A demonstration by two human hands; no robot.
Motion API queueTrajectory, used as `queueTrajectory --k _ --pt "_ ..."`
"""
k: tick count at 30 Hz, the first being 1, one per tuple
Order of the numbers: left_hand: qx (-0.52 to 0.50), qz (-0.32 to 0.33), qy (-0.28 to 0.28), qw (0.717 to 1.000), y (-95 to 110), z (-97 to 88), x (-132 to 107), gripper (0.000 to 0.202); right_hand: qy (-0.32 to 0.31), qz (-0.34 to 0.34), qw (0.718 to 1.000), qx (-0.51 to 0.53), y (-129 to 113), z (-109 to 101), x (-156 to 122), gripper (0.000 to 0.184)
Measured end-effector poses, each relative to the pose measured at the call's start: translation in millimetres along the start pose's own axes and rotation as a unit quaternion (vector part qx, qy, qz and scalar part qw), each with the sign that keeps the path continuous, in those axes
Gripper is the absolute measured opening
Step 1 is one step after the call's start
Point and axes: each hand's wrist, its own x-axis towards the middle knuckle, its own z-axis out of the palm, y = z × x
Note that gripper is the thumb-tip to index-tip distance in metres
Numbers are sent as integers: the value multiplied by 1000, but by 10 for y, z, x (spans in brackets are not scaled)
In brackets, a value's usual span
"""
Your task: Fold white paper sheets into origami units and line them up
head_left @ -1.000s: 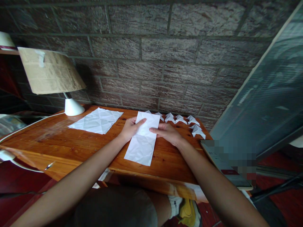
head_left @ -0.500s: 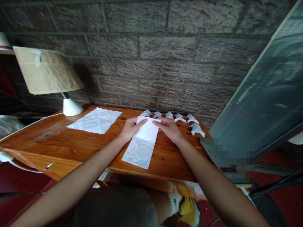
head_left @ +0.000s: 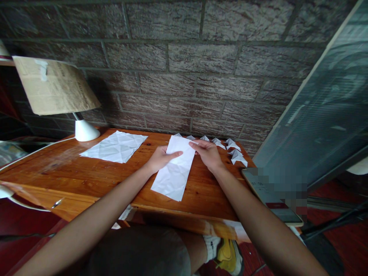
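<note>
A long white creased sheet of paper (head_left: 174, 176) lies on the wooden table (head_left: 86, 172) in front of me. My left hand (head_left: 161, 158) rests on its left edge with a finger stretched across the paper, pressing it down. My right hand (head_left: 207, 153) pinches the sheet's far right corner, which looks slightly lifted. A second creased white sheet (head_left: 115, 146) lies flat to the left, apart from both hands.
Several small folded white paper pieces (head_left: 232, 150) lie in a row along the brick wall behind my right hand. A white-based lamp (head_left: 84, 130) with a paper shade stands at the back left. A tablet-like slab (head_left: 273, 195) lies at the table's right edge.
The sheet's far end has come up and shifted slightly right. My right hand moved from the paper's middle to its far right corner; my left hand slid a little nearer along the left edge.
</note>
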Motion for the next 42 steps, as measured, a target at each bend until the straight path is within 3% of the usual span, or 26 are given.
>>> queueTrajectory --k 6,8,12,14,23,31,35,38,42 --pt "-6 -31 -6 999 29 24 -26 43 31 -13 999 17 -38 -11 3 49" --pt "-5 -11 1 1000 11 12 -9 45 -10 16 999 35 -52 -10 -20 51" --pt "0 22 42 999 -42 -40 48 45 -158 106 981 30 -22 4 -83 44" --pt "3 22 64 998 -56 -56 67 43 -195 133 972 19 13 15 -102 41" --pt "10 0 76 997 -26 -37 50 39 -168 138 976 28 61 25 -94 34" --pt "56 73 116 989 -91 -18 76 45 -202 181 963 10 102 5 -126 35" --pt "43 39 121 991 -143 3 97 46 -203 183 962 10 129 -11 -146 35" --pt "9 -3 101 995 -146 -2 105 49 -202 184 962 9 141 -23 -141 37" --pt "-47 -40 24 998 -112 -77 93 50 -186 175 967 26 138 -58 -110 39"
